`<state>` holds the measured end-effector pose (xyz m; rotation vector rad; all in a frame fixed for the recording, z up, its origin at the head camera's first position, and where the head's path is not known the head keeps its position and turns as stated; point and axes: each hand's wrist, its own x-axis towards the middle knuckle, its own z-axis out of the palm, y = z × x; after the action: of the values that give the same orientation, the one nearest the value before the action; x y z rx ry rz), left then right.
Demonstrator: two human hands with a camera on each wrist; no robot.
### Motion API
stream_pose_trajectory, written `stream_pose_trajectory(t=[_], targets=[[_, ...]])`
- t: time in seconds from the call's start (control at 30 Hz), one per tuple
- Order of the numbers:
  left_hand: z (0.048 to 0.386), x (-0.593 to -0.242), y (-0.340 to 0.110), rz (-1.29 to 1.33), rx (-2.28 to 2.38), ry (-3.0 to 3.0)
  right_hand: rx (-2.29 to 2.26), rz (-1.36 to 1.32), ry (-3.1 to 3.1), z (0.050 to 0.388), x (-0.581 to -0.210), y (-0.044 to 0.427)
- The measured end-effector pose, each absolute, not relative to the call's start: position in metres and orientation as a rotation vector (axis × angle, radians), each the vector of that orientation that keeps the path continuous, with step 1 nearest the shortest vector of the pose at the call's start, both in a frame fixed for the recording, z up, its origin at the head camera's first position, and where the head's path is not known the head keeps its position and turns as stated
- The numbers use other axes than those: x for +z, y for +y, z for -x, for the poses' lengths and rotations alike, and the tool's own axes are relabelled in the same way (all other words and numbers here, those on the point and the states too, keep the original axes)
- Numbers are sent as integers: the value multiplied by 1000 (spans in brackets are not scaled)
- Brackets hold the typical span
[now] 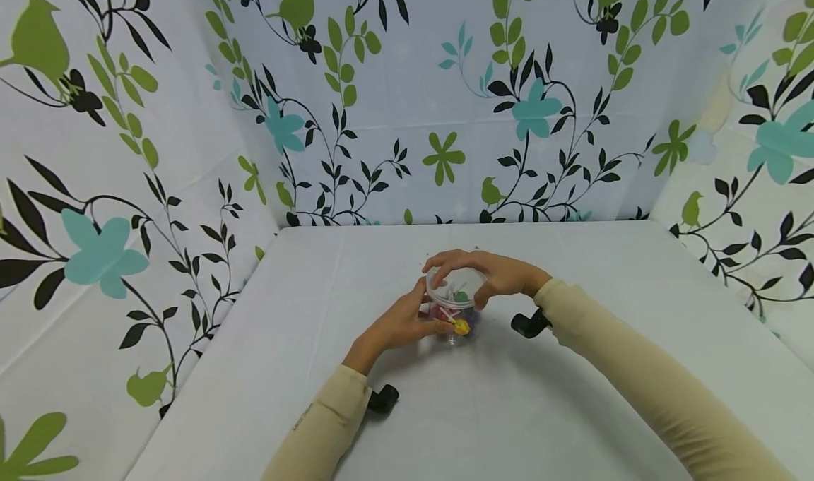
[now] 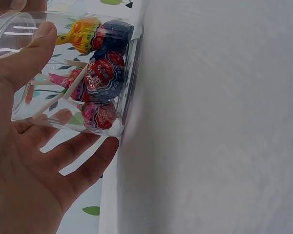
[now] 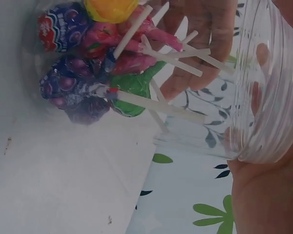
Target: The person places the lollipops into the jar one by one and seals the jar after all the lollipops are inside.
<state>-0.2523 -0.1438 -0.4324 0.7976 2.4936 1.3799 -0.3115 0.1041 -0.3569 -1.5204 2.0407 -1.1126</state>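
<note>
A clear plastic jar (image 1: 453, 338) stands upright on the white table, with several wrapped lollipops (image 2: 102, 75) inside. Their wrappers are yellow, red, pink, purple and a green one (image 3: 132, 92), and the white sticks (image 3: 161, 105) point mostly upward. My left hand (image 1: 402, 320) grips the jar's side, thumb on the near face and fingers round the far side. Over the top, my right hand (image 1: 494, 272) holds the round clear lid (image 3: 271, 87) by its edge, fingers and thumb spread across it. The lid sits at the jar's mouth; whether it is tight I cannot tell.
The white-covered table (image 1: 572, 410) spreads around the jar. Patterned cloth (image 1: 445, 78) with leaves and birds hangs behind and on both sides. A black wrist camera (image 1: 384, 400) sits on the left sleeve, another camera (image 1: 530, 323) on the right.
</note>
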Motion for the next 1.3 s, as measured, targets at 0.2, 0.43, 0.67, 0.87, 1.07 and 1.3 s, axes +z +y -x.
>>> stream_pose_trajectory(t=[0.2, 0.43, 0.67, 0.87, 1.07, 1.3], targets=[[252, -432, -141, -856, 1403, 2463, -1062, 1494, 2142, 302, -355, 107], [249, -429, -137, -854, 1384, 2513, -870, 1537, 2427, 282, -356, 106], [246, -427, -132, -850, 1326, 2608, -815, 1511, 2620, 272, -362, 101], [244, -425, -130, -861, 1285, 2667, -750, 1463, 2832, 264, -365, 95], [243, -425, -126, -823, 1287, 2711, -617, 1301, 3132, 253, -371, 82], [240, -430, -116, -814, 1308, 2796, -461, 999, 3486, 238, -382, 64]])
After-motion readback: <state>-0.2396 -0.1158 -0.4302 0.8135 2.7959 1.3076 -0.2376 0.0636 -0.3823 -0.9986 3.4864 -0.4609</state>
